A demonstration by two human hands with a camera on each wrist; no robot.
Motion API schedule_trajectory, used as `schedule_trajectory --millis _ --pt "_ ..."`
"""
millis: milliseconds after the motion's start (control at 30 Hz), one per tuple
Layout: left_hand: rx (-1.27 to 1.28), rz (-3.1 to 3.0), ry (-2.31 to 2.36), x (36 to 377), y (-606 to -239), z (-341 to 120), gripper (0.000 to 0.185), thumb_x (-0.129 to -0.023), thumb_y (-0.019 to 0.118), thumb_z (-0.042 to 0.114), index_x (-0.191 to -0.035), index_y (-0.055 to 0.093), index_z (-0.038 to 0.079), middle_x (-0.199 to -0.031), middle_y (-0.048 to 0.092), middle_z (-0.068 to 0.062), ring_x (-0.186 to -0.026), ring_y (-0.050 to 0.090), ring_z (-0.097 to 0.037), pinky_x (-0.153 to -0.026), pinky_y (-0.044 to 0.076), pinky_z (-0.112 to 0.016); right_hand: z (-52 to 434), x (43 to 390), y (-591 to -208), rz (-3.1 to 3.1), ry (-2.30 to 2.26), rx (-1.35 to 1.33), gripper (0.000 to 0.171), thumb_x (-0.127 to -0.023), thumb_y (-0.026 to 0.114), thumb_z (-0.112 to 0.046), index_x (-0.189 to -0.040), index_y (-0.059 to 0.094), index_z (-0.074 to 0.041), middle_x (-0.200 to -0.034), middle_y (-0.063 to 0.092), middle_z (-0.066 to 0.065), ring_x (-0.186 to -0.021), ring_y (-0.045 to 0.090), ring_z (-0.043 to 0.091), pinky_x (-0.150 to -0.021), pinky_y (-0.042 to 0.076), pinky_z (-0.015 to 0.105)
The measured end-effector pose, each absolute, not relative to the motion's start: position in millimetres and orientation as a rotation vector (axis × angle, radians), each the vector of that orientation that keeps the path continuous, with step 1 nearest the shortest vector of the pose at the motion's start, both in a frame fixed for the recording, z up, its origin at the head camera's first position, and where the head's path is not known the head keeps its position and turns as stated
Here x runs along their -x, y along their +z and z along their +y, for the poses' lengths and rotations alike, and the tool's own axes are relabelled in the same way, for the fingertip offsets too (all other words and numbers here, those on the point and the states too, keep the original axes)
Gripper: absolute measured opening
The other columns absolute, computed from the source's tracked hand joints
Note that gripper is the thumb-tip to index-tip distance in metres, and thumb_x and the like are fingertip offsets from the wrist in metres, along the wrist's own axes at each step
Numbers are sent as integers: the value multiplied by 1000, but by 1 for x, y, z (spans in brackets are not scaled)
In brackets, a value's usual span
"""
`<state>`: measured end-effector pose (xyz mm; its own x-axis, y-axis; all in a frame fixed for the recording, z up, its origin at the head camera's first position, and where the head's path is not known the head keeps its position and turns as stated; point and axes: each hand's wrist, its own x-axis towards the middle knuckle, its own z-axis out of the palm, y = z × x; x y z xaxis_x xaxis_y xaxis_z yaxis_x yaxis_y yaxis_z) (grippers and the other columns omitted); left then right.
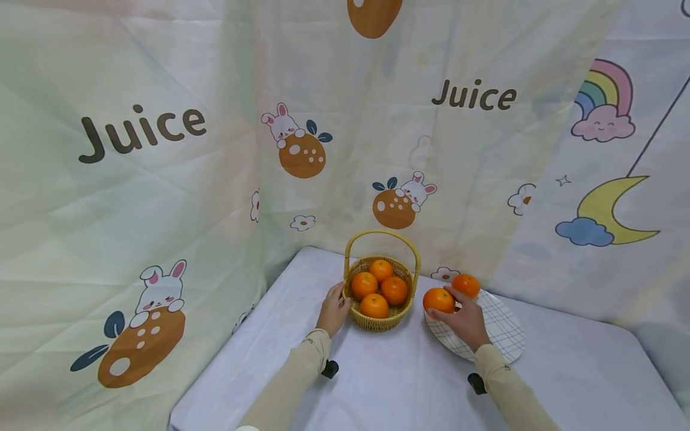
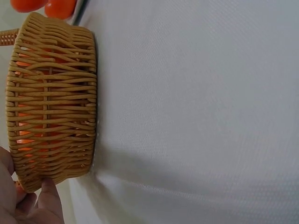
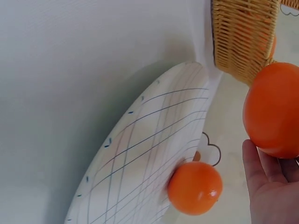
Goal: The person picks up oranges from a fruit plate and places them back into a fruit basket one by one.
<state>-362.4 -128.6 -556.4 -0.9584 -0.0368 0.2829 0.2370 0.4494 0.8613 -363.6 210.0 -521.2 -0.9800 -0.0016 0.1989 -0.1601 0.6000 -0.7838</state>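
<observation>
A woven basket (image 1: 381, 323) with a hoop handle stands on the white tablecloth and holds several oranges (image 1: 374, 305). My left hand (image 1: 335, 306) holds the basket's left wall; in the left wrist view its fingers (image 2: 46, 200) curl against the wicker of the basket (image 2: 51, 102). My right hand (image 1: 458, 312) grips one orange (image 1: 438, 299) just over the left edge of a checked white plate (image 1: 504, 335). A second orange (image 1: 466, 285) lies on the plate's far edge. In the right wrist view the held orange (image 3: 273, 109) sits above my fingers (image 3: 268, 186), and the other orange (image 3: 195, 187) rests on the plate (image 3: 140, 154).
Printed curtains close off the back and left. The table's (image 1: 388, 383) front left corner is near my left elbow. The basket (image 3: 243, 37) stands a short way left of the plate.
</observation>
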Motion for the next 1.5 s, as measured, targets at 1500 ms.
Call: schedule_trajectory --millis 1500 --pt "177 -2447 -1512 364 -558 -130 52 -99 53 7 -148 36 -3 -149 36 -20 -132 44 -31 -103 46 -37 101 367 -485 -2538 1437 -403 79 -73 86 -39 -140 53 -14 -135 55 9 -114 54 31 -95 51 50"
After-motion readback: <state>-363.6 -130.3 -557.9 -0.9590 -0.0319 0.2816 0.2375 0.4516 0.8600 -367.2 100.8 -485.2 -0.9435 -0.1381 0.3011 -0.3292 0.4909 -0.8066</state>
